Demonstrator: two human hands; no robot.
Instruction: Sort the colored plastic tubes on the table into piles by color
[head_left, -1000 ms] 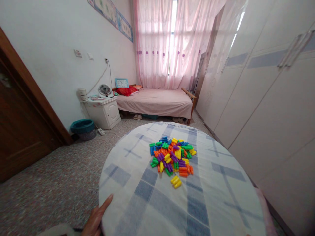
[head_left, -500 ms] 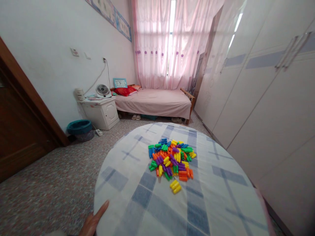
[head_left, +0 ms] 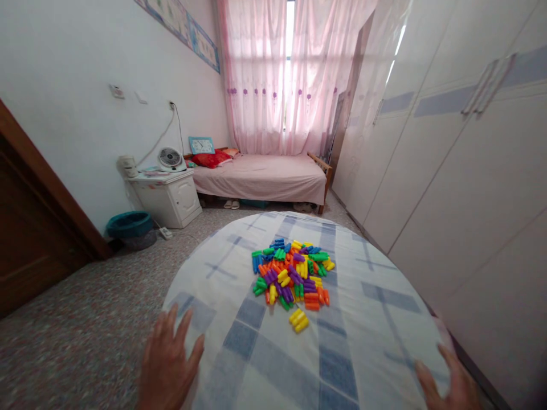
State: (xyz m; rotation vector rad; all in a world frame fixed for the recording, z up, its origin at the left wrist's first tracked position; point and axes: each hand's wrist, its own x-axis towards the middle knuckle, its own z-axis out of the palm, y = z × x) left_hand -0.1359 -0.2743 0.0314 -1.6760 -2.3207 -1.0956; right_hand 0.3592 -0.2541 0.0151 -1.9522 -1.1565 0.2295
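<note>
A pile of small plastic building pieces (head_left: 294, 270) in blue, green, orange, purple and yellow lies on the round table. Close in front of it rests a separate yellow piece (head_left: 298, 320) made of joined tube shapes. My left hand (head_left: 168, 361) is over the table's left edge, fingers spread, holding nothing. At the lower right, my right hand (head_left: 450, 381) is partly in frame, its visible fingers apart and nothing in them. Both hands are well short of the pile.
A checked blue and white cloth (head_left: 282, 370) covers the table. Beyond stand a bed (head_left: 265, 173), a white bedside cabinet (head_left: 186, 205) with a fan (head_left: 171, 158), and a bin (head_left: 132, 228). White wardrobes (head_left: 427, 165) line the right side.
My left hand has risen further into view and opened out. My right hand has come in at the lower right. The view has turned slightly right; the pieces have stayed put.
</note>
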